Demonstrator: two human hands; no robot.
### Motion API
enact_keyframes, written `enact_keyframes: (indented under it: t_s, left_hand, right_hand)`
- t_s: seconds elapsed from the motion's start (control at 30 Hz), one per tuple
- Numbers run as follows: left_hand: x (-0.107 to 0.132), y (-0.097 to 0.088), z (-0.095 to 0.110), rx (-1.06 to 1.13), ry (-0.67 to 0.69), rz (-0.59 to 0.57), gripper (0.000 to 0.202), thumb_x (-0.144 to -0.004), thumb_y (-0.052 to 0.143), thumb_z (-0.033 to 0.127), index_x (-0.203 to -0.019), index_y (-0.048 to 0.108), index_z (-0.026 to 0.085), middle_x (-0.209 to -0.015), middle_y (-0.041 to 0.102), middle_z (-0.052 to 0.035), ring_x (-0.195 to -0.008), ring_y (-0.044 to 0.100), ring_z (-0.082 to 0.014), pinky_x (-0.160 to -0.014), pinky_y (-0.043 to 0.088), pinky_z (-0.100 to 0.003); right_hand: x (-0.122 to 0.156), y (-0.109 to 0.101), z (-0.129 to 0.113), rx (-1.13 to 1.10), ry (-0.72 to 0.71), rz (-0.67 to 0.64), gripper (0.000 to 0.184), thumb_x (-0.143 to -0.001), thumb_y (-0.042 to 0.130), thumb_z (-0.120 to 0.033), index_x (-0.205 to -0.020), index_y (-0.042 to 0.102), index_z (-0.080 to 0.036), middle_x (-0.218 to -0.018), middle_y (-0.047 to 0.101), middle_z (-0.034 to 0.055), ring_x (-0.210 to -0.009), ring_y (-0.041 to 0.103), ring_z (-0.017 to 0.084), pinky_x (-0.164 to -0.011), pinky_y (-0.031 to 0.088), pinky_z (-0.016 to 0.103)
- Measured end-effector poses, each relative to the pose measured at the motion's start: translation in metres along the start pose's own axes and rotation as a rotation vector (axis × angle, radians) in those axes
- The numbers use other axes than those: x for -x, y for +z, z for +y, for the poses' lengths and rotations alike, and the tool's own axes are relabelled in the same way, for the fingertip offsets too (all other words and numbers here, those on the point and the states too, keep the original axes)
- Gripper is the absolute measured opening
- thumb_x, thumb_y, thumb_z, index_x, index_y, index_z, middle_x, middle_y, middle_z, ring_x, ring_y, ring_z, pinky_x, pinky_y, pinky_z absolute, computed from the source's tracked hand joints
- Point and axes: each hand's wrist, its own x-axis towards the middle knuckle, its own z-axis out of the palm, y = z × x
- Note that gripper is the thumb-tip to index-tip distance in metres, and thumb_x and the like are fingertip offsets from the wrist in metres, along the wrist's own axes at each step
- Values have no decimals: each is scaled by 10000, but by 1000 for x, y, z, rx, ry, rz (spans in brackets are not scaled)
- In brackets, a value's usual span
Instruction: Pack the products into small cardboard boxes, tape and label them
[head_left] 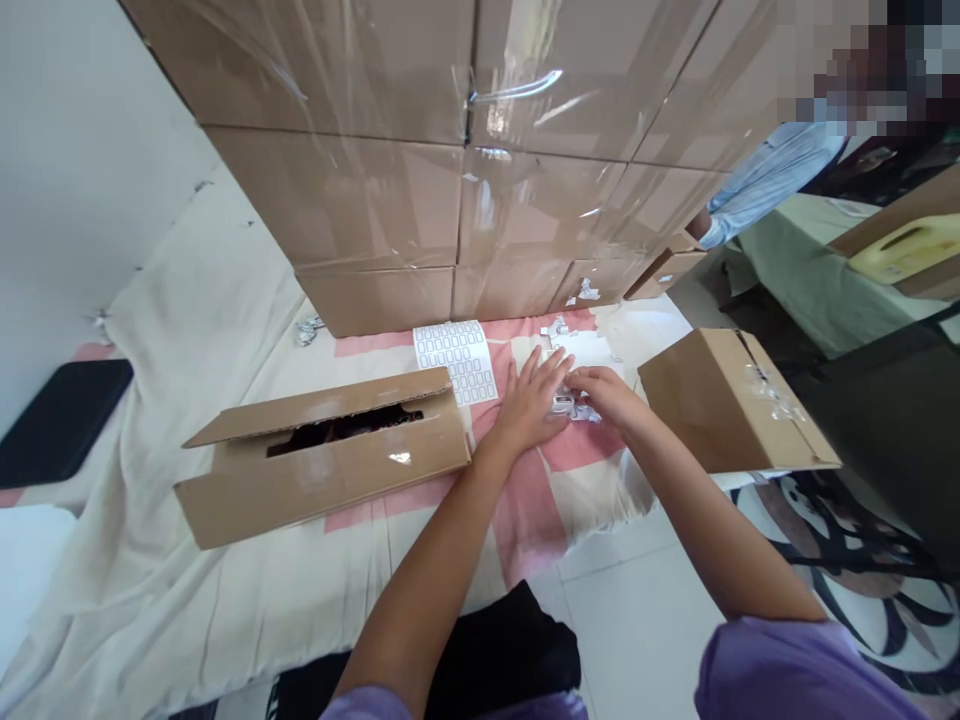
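Note:
My left hand (531, 402) lies palm down with its fingers spread on small crumpled white pieces (585, 411) on the pink-and-cream cloth. Close beside it, my right hand (609, 396) has its fingers bent together at the same pieces; what they pinch is hidden. Past my fingertips lies a white sheet (589, 348) with crumpled white scraps (556, 328) at its edge. Left of my hands is a sheet of small outlined labels (454, 350), with some of its rows broken by gaps.
A long cardboard box (330, 485), flaps partly apart and dark contents inside, lies at left. Another cardboard box (690, 405) stands at right. Stacked cardboard boxes (375, 200) under clear wrap rise behind. A person's blue sleeve (776, 180) shows beyond. A black flat object (67, 415) lies far left.

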Motion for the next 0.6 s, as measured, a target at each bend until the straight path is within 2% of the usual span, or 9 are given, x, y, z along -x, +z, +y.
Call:
enact_keyframes:
  t_s: [0.13,0.27,0.4,0.47,0.6]
  left_hand:
    - [0,1,-1,16,-24,71,879,-858,670,379,-1612,231,274,-1643,390,-69,-1567,193,-301,-1274,75,-633]
    - [1,-1,-1,-36,-64,163,870,-839,701,470,-1589,312,259,-1554,482,-83,-1465,343,-327,-1283,49,-598]
    - [3,-1,4,-85,-63,175,809,-870,682,441,-1581,332,278,-1536,503,-71,-1442,373,-322,-1286,15,-610]
    - [4,-1,6,-89,-60,179,798,-875,683,406,-1581,330,287,-1541,504,-62,-1448,372,-318,-1291,11,-610]
    - [5,-2,7,-69,-58,199,814,-864,702,389,-1578,323,293,-1541,509,-48,-1452,371,-312,-1292,23,-622]
  right_hand:
    - [1,1,-3,104,-141,16,317,-692,685,-379,-518,481,-209,-660,502,-11,-652,462,145,-656,378,307]
    - [-3,-7,-5,438,-329,64,298,-751,644,-380,-536,527,-209,-852,569,44,-836,561,208,-798,446,349]
    - [-4,-17,-6,770,-369,191,219,-803,616,-364,-643,612,-214,-831,553,45,-697,522,186,-745,435,359]
    - [-4,-20,-6,796,-405,178,232,-816,611,-373,-651,622,-210,-876,567,58,-699,536,186,-750,443,367]
    - [-3,-23,-5,635,-386,81,264,-834,610,-417,-682,683,-214,-924,614,80,-835,585,231,-778,491,378]
